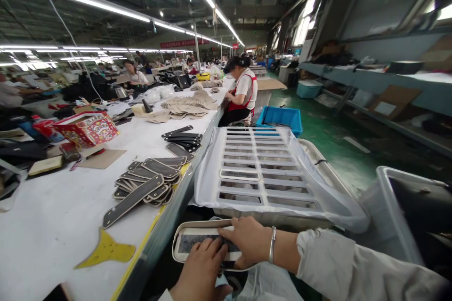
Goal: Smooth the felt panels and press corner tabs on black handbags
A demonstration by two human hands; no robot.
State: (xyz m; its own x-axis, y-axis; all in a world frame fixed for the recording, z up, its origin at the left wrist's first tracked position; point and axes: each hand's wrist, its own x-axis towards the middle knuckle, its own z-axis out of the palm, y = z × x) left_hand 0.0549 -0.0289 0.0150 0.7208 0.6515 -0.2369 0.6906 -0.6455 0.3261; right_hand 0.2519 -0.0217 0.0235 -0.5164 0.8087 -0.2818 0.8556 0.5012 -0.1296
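Observation:
In my lap area is an oblong, shallow piece (187,243) with a raised cream rim, rounded ends and a dark grey panel inside; its exact kind I cannot tell. My left hand (205,265) grips its near side, fingers bent over the grey panel. Across its right end lies my right hand (249,242), thumb and fingers around the rim and pressing inside. Both palms hide part of the piece. A stack of black straps with pale edges and rivets (141,188) lies on the table to the left, with thinner black straps (183,138) beyond it.
A slatted white rack (259,146) covers a bin ahead, with one framed strip (239,175) on it. The long white table (52,235) holds a yellow template (106,249) and a red box (86,129). A blue crate (294,120) and a seated co-worker (245,89) are further ahead.

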